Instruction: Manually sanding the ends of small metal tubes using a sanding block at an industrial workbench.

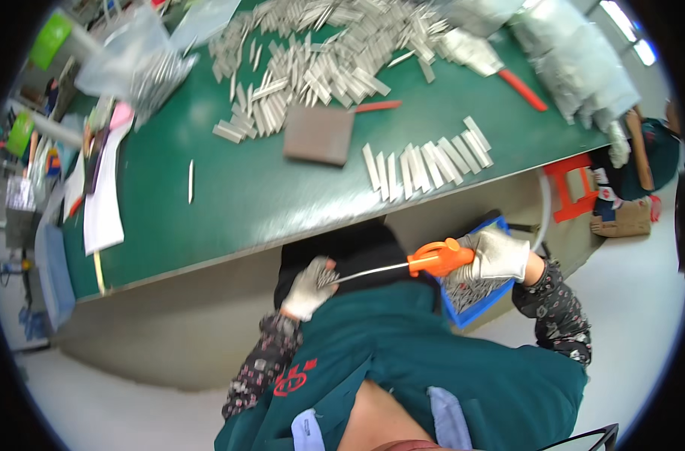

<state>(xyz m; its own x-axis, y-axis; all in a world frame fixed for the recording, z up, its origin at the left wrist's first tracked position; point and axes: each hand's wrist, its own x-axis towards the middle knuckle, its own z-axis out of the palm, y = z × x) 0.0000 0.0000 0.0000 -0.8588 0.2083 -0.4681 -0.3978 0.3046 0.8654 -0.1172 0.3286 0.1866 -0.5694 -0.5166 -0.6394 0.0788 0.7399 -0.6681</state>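
My right hand (pixel 499 255), in a whitish work glove, is wrapped round an orange air blow gun (pixel 439 258). The gun's long thin metal nozzle (pixel 372 270) points left, and its tip reaches my left hand (pixel 310 289). That hand is gloved too, with fingertips showing, and its fingers are curled round several small grey metal pieces (pixel 327 276). Both hands are above my lap, in front of the table edge. Under my right hand stands a blue crate (pixel 470 314) with many small grey metal pieces (pixel 469 292) in it; glove and gun partly hide it.
On the green table (pixel 230 195) lie a heap of flat grey metal strips (pixel 335 60), a loose row of strips (pixel 429 161), a brown block (pixel 318 135) and a red-handled tool (pixel 521 89). Plastic bags (pixel 575 64) stand at the right. An orange-red stool (pixel 572 188) is beyond the table's right end.
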